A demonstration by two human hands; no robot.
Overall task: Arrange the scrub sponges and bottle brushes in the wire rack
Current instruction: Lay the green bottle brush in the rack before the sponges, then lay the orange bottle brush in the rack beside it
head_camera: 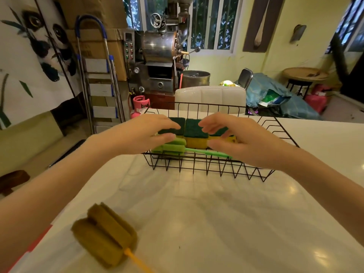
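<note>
Head view shows the fingers point(169, 126) of the left hand point(141, 133) spread and laid on the dark green top of the left sponge point(178, 127), thumb pressed at its yellow side, so the hand clasps that sponge. Fingers of the right hand point(242, 142) are likewise apart, curled over the right sponge point(222, 134), with the thumb low against its yellow edge. Between them sits a middle sponge point(194, 133), touching the left one, green side up and yellow face toward the camera. All three stand in a row inside the black wire rack point(266, 174), which rests on the white table point(216, 213). Just in front of the sponges, inside the rack, lies a green brush point(173, 148), its foam head under the left hand and its thin handle running right beneath the right hand. On the near table, well apart from the rack, lies a brown brush point(104, 235) with a yellow handle pointing toward the lower edge.
</note>
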